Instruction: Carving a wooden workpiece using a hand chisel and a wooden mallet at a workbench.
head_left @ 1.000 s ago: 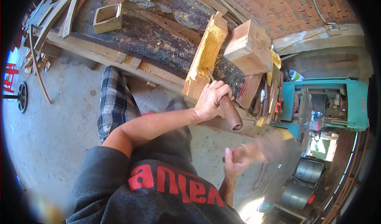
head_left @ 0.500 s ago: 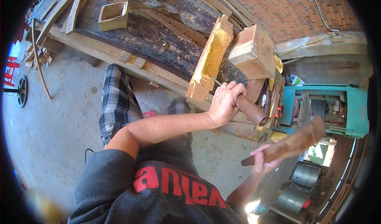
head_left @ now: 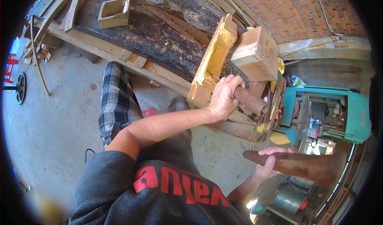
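Note:
My left hand (head_left: 225,98) grips the brown wooden handle of a chisel (head_left: 251,100); its thin blade meets a yellow, roughly hollowed wood piece (head_left: 214,52) lying across the dark bench near its front. Just right of that piece sits a pale, squared wood block (head_left: 255,53). My right hand (head_left: 268,165) is closed on a long wooden mallet (head_left: 303,167), held below and to the right of the chisel, its far end blurred.
The dark workbench (head_left: 155,49) carries two small hollowed blocks (head_left: 113,19) and loose strips (head_left: 76,7) at the left. Offcuts (head_left: 275,109) crowd its right end, beside a teal machine (head_left: 355,117). Brick wall stands behind; metal drums (head_left: 289,197) lie lower right.
My right hand and the mallet have moved rightward; the mallet's far end has dropped since half a second ago. My left hand and chisel sit slightly right of their position a second ago.

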A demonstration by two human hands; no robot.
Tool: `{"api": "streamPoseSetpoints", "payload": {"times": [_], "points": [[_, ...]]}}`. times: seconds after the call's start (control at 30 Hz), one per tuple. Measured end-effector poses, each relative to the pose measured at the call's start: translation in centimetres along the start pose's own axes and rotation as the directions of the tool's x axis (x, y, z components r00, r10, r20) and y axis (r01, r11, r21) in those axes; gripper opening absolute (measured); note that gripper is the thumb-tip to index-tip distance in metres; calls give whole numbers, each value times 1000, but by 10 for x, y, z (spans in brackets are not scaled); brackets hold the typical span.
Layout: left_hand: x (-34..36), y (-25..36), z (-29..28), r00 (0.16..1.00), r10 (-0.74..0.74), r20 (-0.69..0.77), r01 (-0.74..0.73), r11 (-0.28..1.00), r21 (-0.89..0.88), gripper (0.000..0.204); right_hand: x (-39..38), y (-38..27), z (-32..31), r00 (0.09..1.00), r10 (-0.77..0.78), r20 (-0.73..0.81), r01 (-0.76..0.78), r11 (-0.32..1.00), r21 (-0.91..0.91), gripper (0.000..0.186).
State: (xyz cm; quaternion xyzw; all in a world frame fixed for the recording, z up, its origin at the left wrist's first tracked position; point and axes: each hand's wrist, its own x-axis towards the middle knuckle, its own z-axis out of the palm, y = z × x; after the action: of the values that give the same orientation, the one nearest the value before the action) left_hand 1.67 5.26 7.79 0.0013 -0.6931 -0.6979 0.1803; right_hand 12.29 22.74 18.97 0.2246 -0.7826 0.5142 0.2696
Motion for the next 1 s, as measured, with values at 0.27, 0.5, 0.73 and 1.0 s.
{"api": "streamPoseSetpoints", "payload": {"times": [0.27, 0.5, 0.73, 1.0], "points": [[-7, -1, -5, 995, 94, 31, -96, 995, 35, 21, -52, 22, -9, 857, 514, 45, -481, 827, -290, 63], [27, 30, -10, 984, -11, 179, 13, 1000, -14, 39, -28, 22, -17, 813, 582, 32, -580, 813, -38, 64], [98, 33, -48, 790, -356, 499, 509, 834, -211, 42, 5, 26, 3, 721, 681, 129, -689, 725, 20, 63], [97, 32, -48, 777, -417, 473, 551, 812, -190, 36, 64, -15, 25, 890, 426, 161, -441, 895, 66, 66]]}}
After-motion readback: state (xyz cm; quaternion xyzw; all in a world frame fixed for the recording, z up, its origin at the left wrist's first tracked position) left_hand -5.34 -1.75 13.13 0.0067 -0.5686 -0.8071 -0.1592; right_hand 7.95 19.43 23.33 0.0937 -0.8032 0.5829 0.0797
